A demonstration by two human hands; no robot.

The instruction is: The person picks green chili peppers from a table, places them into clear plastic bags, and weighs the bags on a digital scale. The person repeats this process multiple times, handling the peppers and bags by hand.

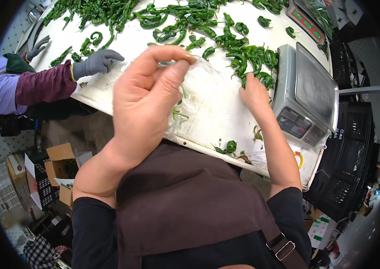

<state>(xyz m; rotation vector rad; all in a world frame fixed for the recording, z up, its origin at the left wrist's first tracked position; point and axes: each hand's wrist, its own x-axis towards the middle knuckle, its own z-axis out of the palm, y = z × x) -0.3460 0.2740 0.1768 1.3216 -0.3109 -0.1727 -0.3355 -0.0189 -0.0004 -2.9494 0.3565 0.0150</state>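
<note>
My left hand (143, 97) is raised close to the camera, thumb and forefinger pinching the edge of a clear plastic bag (205, 65). The bag hangs behind the hand; green stems or peppers show near its lower part, though I cannot tell whether they are inside. At the right, my right hand (256, 94) reaches into a cluster of wrinkled green peppers (255, 57) beside a digital scale (285, 80). Its fingertips are partly hidden among the peppers, so a grip on any of them cannot be made out.
More green peppers (99, 11) are heaped across the far side of the white table (210, 114). A co-worker's gray-gloved hand (92, 64) rests at the left. A second scale (305, 22) stands far right. Yellow-handled scissors (298, 158) lie near the front edge; black crates (339, 164) are stacked beyond.
</note>
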